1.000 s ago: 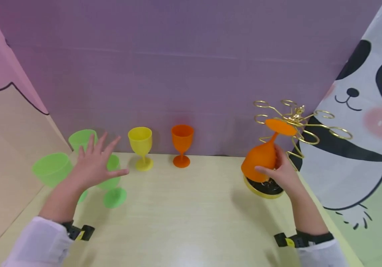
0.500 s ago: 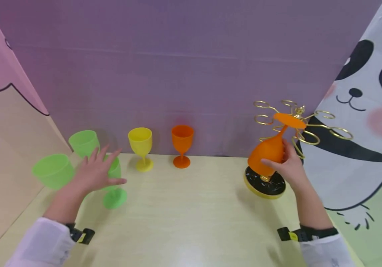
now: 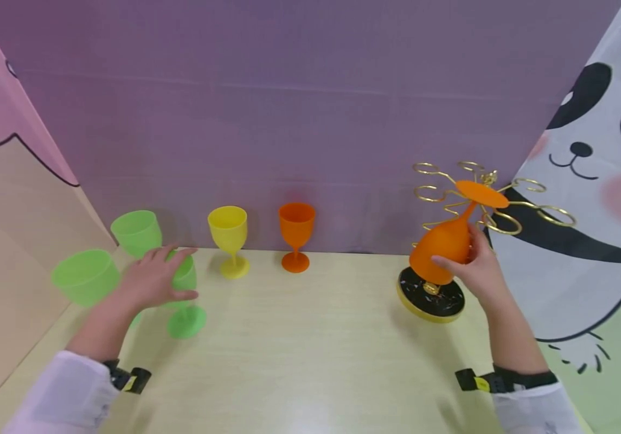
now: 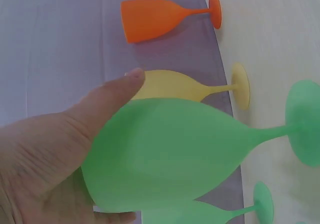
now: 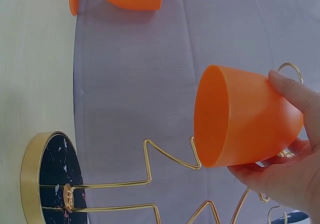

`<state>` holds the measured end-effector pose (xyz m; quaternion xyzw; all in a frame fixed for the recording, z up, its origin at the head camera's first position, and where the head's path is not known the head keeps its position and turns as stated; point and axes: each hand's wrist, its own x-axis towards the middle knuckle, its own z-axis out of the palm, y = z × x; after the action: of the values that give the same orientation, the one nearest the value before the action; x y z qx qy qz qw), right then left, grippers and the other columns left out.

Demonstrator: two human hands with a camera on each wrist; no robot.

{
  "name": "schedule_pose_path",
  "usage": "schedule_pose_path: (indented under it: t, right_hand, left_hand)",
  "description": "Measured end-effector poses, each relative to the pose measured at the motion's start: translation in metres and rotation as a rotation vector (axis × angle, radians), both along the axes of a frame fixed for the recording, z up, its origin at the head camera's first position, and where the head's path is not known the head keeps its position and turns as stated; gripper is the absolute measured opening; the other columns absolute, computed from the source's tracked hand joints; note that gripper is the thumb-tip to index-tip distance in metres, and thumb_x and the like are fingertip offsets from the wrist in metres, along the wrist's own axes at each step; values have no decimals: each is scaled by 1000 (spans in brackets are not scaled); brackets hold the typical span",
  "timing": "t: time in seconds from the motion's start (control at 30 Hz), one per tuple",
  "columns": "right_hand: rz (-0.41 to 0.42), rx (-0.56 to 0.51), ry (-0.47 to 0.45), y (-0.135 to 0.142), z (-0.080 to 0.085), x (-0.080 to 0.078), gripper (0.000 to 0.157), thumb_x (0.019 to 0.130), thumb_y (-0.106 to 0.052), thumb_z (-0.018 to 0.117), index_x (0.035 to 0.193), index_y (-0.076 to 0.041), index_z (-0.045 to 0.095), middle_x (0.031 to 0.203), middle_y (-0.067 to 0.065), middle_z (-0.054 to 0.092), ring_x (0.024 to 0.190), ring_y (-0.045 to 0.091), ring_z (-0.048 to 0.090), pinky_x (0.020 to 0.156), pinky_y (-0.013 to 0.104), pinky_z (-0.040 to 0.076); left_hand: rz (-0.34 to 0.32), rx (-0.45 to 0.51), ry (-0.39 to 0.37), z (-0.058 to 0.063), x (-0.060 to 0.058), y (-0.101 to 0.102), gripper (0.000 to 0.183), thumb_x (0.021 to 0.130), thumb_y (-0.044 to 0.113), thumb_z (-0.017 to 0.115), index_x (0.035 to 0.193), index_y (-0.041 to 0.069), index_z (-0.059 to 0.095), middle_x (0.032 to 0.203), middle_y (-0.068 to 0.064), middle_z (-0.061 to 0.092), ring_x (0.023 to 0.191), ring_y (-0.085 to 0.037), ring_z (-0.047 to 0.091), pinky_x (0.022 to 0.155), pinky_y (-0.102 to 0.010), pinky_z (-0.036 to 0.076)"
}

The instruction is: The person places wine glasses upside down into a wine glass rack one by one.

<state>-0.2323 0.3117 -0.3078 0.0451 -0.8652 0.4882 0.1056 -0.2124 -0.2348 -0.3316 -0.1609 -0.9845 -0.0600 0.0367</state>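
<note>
My right hand (image 3: 478,262) grips an orange goblet (image 3: 443,247) by its bowl. The goblet is tipped upside down, foot up, mouth facing down and left, held in front of a gold wire glass rack (image 3: 430,190). In the right wrist view, thumb and fingers lie on opposite sides of the orange bowl. My left hand (image 3: 153,277) is at the rim of the nearest green goblet (image 4: 170,154), its thumb straight along one side and its fingers bent down on the other. That green goblet stands upright on the table, its bowl partly hidden by the hand in the head view.
Two more green goblets stand at the left, one nearer (image 3: 85,277) and one at the back (image 3: 135,232). A yellow goblet (image 3: 227,229) and another orange goblet (image 3: 296,223) stand along the purple backdrop (image 3: 310,120). The rack's round black base (image 3: 415,292) sits at the table's right.
My right hand has moved the orange goblet right and slightly up, toward the rack's rings. My left hand's fingers, spread before, have come down and bent over the nearest green goblet.
</note>
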Motion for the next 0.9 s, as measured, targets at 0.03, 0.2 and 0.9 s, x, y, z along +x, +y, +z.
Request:
schedule_pose_path:
  t: [0.03, 0.2, 0.9]
  right_hand:
    - [-3, 3, -2, 0, 1, 1, 95, 80, -33, 69, 147, -20, 3, 142, 21, 26, 119, 39, 37, 98, 58, 35]
    - [-10, 14, -12, 2, 2, 4, 95, 80, -34, 69, 147, -23, 2, 144, 22, 22, 119, 42, 35, 96, 61, 35]
    - [-57, 46, -35, 11, 4, 18, 99, 80, -39, 68, 146, -16, -2, 146, 24, 18, 121, 43, 33, 97, 62, 33]
  left_hand:
    - [-3, -1, -4, 1, 0, -1, 85, 73, 49, 70, 137, 8, 32, 137, -33, 28, 116, -56, 30, 85, -71, 35]
    - [-31, 7, -6, 3, -1, -3, 79, 73, 41, 72, 135, 7, 36, 133, -34, 32, 111, -57, 35, 81, -68, 39]
    - [-7, 28, -59, 5, -6, -5, 74, 75, 39, 71, 132, 6, 38, 132, -36, 32, 110, -59, 34, 80, -68, 40]
